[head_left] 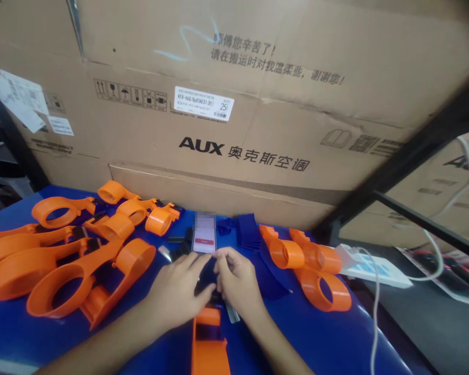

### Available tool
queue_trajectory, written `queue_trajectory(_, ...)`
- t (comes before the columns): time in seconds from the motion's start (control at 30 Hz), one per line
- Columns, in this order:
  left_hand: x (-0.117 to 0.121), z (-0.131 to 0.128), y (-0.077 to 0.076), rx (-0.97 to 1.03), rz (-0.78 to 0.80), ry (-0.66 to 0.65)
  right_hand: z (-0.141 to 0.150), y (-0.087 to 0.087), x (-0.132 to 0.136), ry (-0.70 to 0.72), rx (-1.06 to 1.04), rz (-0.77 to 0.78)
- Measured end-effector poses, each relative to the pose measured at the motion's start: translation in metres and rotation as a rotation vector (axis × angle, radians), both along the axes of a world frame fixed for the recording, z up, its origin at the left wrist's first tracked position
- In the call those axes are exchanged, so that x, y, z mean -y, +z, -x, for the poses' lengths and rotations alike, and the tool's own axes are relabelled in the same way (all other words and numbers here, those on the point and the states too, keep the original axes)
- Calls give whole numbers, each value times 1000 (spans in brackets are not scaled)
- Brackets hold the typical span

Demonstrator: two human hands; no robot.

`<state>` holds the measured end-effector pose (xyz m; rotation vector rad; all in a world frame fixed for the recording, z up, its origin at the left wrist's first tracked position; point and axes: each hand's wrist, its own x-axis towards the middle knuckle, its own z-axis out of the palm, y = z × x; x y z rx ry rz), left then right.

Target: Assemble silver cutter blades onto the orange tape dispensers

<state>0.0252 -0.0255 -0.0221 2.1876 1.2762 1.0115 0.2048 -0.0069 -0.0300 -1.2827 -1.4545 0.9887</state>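
My left hand (183,287) is stretched out palm down, thumb apart from the fingers. Its fingertips reach the lower edge of a phone (204,244) with a lit screen. My right hand (237,277) has its fingers curled, thumb and forefinger together close to the left fingertips; anything between them is too small to make out. From under the right hand sticks a thin metal strip (233,314); whether it is held I cannot tell. Below both hands lies an orange plastic piece (211,357), like a tape dispenser, its far end partly hidden by the hands.
Several orange ring-shaped dispensers (58,284) cover the left of the blue table (293,333); more orange dispensers (324,289) lie at right. Dark blue pieces (249,232) sit behind the hands. A large AUX carton (258,125) walls the back. A white power strip (375,268) trails a cable.
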Motion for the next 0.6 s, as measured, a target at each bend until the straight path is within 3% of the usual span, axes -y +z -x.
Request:
queue_trajectory(0.1, -6, 3, -9, -103, -7, -1, 0, 0, 3, 16, 2, -3)
queue_trajectory(0.2, -10, 7, -6, -178, -27, 39, -11, 12, 4, 86, 94, -80)
queue_trajectory(0.4, -14, 13, -1, -278, -59, 123, -25, 44, 16, 421, 453, -218)
queue_trajectory(0.47, -15, 15, -2, -309, -40, 135, -23, 46, 21, 482, 561, -297)
queue_trajectory(0.6, -13, 14, -1, -315, -14, 131, -17, 37, 25, 451, 733, -351)
